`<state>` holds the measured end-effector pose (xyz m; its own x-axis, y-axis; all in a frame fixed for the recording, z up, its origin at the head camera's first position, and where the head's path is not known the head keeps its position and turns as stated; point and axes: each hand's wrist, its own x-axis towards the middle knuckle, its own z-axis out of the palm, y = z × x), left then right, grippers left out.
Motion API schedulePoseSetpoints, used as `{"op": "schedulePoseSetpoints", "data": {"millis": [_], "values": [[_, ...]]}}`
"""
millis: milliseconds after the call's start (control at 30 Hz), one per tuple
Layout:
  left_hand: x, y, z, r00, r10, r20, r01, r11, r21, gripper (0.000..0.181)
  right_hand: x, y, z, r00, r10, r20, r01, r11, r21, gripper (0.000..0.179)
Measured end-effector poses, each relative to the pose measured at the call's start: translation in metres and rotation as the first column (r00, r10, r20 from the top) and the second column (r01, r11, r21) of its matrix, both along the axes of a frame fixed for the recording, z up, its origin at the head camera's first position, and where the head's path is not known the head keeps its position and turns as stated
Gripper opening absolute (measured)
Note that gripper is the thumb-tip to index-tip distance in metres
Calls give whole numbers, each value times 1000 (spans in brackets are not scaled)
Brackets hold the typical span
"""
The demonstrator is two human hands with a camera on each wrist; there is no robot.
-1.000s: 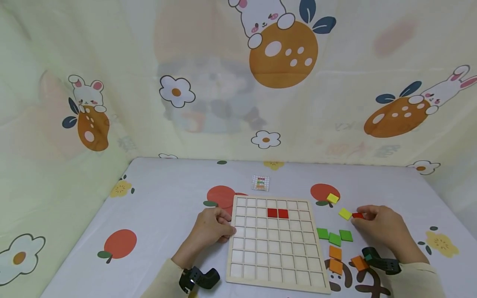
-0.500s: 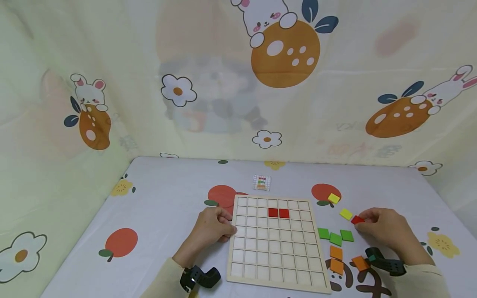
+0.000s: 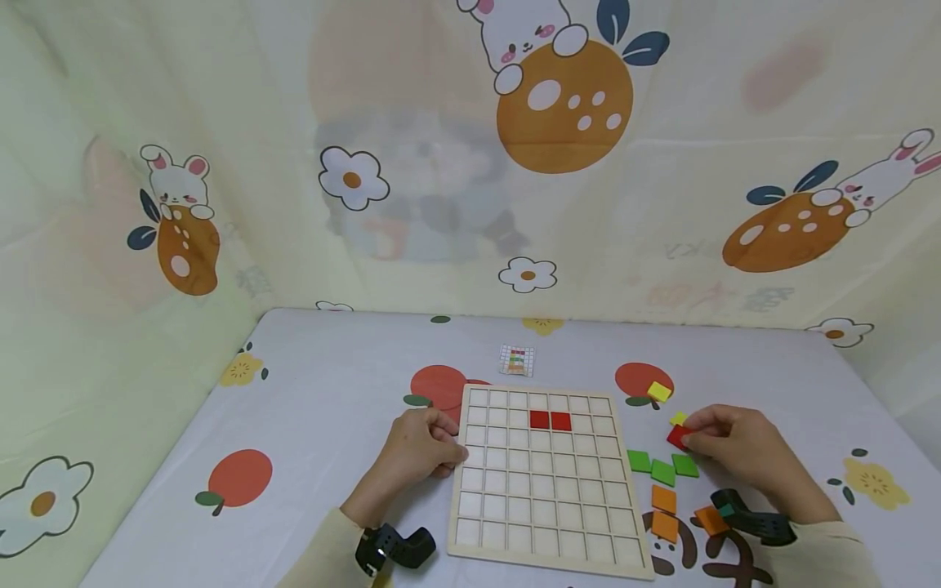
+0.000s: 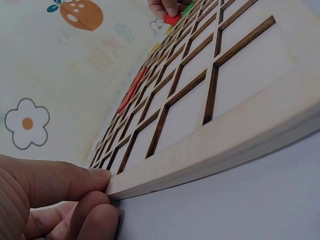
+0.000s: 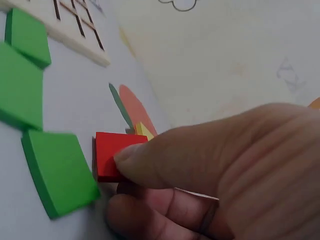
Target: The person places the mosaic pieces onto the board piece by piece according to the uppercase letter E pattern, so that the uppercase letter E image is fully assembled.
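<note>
Thumb and fingers of my right hand [image 3: 742, 445] pinch a red square tile [image 5: 112, 155], held right of the wooden grid board [image 3: 544, 490] near the green tiles. My left hand [image 3: 415, 447] grips the board's left edge, thumb on top of the frame and fingers against its side, as the left wrist view shows. Two red tiles [image 3: 550, 420] sit side by side in the board's second row from the far edge. Close by the right hand lie several green tiles [image 3: 663, 474] and a yellow tile [image 3: 680, 418], partly hidden behind the held tile and fingers.
Another yellow tile [image 3: 659, 392] lies farther back. Orange tiles [image 3: 665, 527] rest along the board's right side, one [image 3: 710, 520] beside the right wrist camera. A small printed pattern card [image 3: 517, 360] stands beyond the board. A patterned curtain [image 3: 412, 245] rises behind the table.
The right hand has drawn the red tile out, first slightly nearer, then left toward the board, now overlapping the nearer yellow tile. The left hand keeps its place on the board's edge.
</note>
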<state>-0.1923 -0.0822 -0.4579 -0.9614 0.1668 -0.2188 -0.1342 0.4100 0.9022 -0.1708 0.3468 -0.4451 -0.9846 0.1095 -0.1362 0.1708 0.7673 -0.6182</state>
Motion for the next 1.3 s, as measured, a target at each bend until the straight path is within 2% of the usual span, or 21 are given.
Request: {"op": "schedulePoseSetpoints", "data": {"millis": [467, 833, 1033, 1300], "values": [[0, 0, 1, 1000, 5, 5, -5, 1000, -8, 25, -1, -17, -1, 1000, 21, 7, -20, 995, -95, 26], [0, 0, 2, 1000, 5, 5, -5, 1000, -6, 25, -3, -37, 2, 997, 62, 36, -52, 974, -219, 31], [0, -1, 1, 1000, -4, -2, 4, 1000, -8, 25, -12, -58, 8, 992, 124, 27, -112, 956, -270, 26], [-2, -1, -1, 1000, -11, -1, 11, 1000, -6, 25, -33, -96, 12, 981, 186, 55, -156, 925, -345, 23]]}}
